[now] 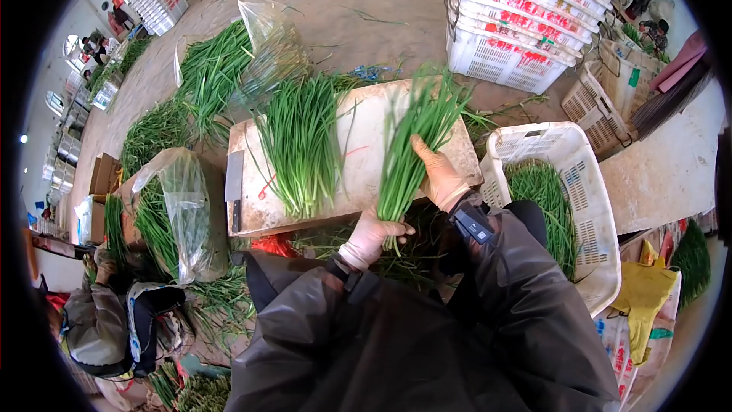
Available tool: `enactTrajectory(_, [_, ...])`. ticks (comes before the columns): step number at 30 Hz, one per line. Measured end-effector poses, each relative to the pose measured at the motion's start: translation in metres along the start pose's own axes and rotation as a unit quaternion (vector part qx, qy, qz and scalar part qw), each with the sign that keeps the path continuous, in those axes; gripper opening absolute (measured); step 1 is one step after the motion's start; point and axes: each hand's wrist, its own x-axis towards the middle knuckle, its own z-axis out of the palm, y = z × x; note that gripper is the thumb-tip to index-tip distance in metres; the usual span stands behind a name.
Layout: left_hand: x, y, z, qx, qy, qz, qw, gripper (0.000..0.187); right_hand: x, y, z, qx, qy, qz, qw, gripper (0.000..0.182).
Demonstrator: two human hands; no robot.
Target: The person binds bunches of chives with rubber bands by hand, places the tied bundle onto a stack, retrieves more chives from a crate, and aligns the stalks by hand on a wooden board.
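Note:
Both my gloved hands are closed on one bunch of long green chives (pixel 406 152), slanting over the right part of a worn white board (pixel 366 133). My left hand (pixel 372 238) wraps around the pale lower ends at the board's near edge. Higher up, my right hand (pixel 441 174) grips the bunch from the right, thumb across the stalks. A second pile of chives (pixel 301 149) lies on the board to the left, leaves pointing away from me. Thin red ties (pixel 267 185) lie near that pile. At the left edge rests a cleaver (pixel 235 189) with a dark handle.
On my right stands a white plastic basket (pixel 602 206) with chives inside. Tall stacked crates (pixel 526 23) rise beyond the board. Plastic-wrapped chives (pixel 217 61) and loose greens (pixel 156 130) cover the floor at left. A person (pixel 99 320) sits at lower left.

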Motion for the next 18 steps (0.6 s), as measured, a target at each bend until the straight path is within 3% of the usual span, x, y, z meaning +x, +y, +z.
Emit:
enactTrajectory(3, [0.006,-0.004,-0.015,0.028,0.061,-0.011,0.998,0.036,-0.015,0.007,0.007,-0.077,-0.007,0.078,0.994,0.054])
enactTrajectory(6, [0.012,-0.017,-0.025,0.045,0.112,0.0,0.993,0.041,-0.017,0.041,0.002,-0.134,0.044,0.124,0.982,0.06])
enactTrajectory(7, [0.014,-0.022,-0.03,0.049,0.119,0.003,0.992,0.044,-0.03,0.041,0.009,-0.114,0.003,0.167,0.979,0.06])
enactTrajectory(8, [0.016,-0.029,-0.035,0.072,0.129,0.007,0.989,0.046,-0.034,0.05,0.009,-0.14,-0.002,0.144,0.98,0.058])
enactTrajectory(9, [0.018,-0.032,-0.035,0.096,0.138,0.011,0.986,0.048,-0.04,0.052,0.016,-0.165,-0.008,0.12,0.979,0.057])
enactTrajectory(10, [0.019,-0.036,-0.035,0.119,0.146,0.015,0.982,0.051,-0.046,0.051,0.019,-0.16,0.006,0.189,0.969,0.052])
enactTrajectory(12, [0.018,-0.036,-0.031,0.211,0.164,0.022,0.963,0.057,-0.057,0.045,0.031,-0.175,0.011,0.181,0.968,0.05])
enactTrajectory(13, [0.017,-0.035,-0.027,0.255,0.174,0.026,0.951,0.06,-0.061,0.044,0.035,-0.183,0.012,0.177,0.967,0.05])
enactTrajectory(14, [0.02,-0.047,-0.032,0.348,0.179,0.101,0.915,0.066,-0.048,0.064,0.022,-0.183,-0.022,0.038,0.982,0.047])
enactTrajectory(15, [0.023,-0.059,-0.037,0.436,0.183,0.174,0.864,0.072,-0.043,0.067,0.018,-0.164,-0.019,0.053,0.985,0.046])
enactTrajectory(17, [0.006,-0.033,-0.009,0.585,0.19,0.098,0.783,0.072,-0.035,0.068,0.013,-0.126,-0.014,0.083,0.988,0.042])
enactTrajectory(18, [0.004,-0.031,-0.007,0.601,0.175,0.089,0.775,0.071,-0.032,0.069,0.011,-0.11,-0.009,0.073,0.991,0.039])
